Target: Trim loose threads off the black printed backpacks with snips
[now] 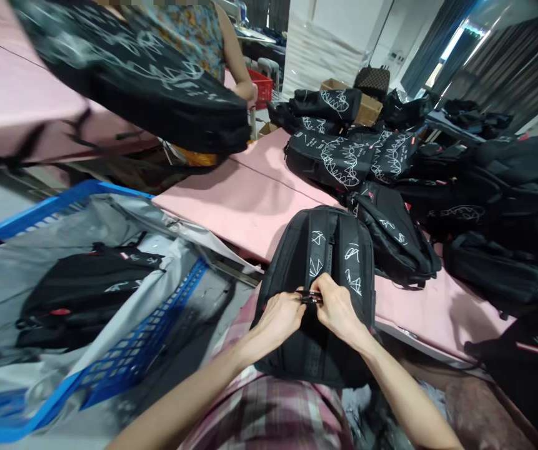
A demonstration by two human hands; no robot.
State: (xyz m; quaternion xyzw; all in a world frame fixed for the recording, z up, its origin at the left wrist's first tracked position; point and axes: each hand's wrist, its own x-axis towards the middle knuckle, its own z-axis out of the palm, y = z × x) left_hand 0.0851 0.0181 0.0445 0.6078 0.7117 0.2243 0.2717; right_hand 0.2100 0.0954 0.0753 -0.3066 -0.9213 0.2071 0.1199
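Note:
A black backpack with white scribble prints on its shoulder straps lies back side up, half on my lap and half on the pink table. My left hand and my right hand meet at its middle. Both pinch a small black buckle or strap piece between their fingertips.
A blue crate lined with grey plastic holds another black backpack at my left. Several black backpacks pile up across the table to the right. A person in a patterned top stands at the far side, swinging a black backpack.

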